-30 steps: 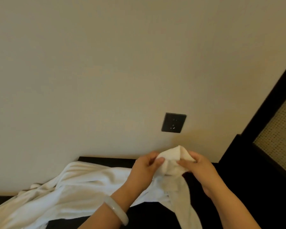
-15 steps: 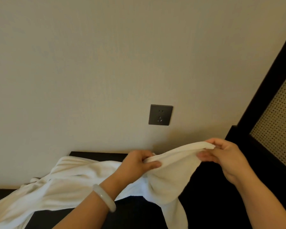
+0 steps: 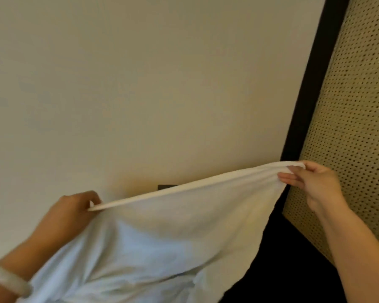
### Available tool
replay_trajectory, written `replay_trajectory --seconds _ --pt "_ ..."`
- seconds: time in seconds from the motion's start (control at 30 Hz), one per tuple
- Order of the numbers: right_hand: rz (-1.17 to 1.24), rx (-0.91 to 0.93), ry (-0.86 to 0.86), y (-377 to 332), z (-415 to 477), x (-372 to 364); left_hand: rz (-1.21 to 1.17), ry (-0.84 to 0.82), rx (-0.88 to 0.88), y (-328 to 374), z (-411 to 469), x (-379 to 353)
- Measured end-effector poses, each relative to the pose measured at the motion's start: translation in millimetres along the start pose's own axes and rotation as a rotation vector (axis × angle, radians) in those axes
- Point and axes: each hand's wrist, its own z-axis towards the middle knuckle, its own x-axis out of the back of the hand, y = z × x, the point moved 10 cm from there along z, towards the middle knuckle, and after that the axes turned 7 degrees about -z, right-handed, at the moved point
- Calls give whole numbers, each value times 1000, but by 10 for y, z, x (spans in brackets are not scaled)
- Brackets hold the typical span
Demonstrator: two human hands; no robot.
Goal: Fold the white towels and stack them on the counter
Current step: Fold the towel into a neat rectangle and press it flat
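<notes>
Stretching the towel [image 3: 173, 226] edge left to right.
Left hand [image 3: 74, 213] and right hand [image 3: 315, 184] are pinching its 2 ends, right higher.

Reaches in from the lower left with the left forearm, angled up toward the middle, and closes the left grip [image 3: 71, 209] knuckles-up, thumb and curled fingers pinching one end of the white towel [image 3: 173, 228] edge. Comes in from the lower right with the bare right forearm, rising steeply, and holds the right grip [image 3: 315, 185] higher, fingertips [image 3: 288, 178] pointing left and nipping the other end. Holds the two well apart.
</notes>
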Motion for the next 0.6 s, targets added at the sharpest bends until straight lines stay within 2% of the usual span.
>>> replay_trajectory --seconds 0.07,0.13,0.2,0.3,0.37,0.4,0.47,0.6 --pt "-84 78 74 -108 12 5 -74 -85 44 -72 58 81" --pt "-324 140 45 -4 -130 -286 -182 -193 90 -56 -39 -54" --pt "-524 108 -212 379 -464 -890 -252 -217 82 17 -215 -274" --pt "-503 -29 -719 1042 -1342 -1799 -308 -283 78 193 -525 -744" --pt "-541 -10 -1011 1257 -1988 -2218 -342 -354 73 332 -690 -1030" --pt "-563 13 -1093 1312 -2230 -2356 -348 -383 55 403 -757 -1132" --pt "-546 58 -1102 1342 -2458 -2524 -374 -400 11 494 -840 -1220" --pt "-499 93 -915 1212 -2241 -2466 -382 -353 -31 455 -876 -1078"
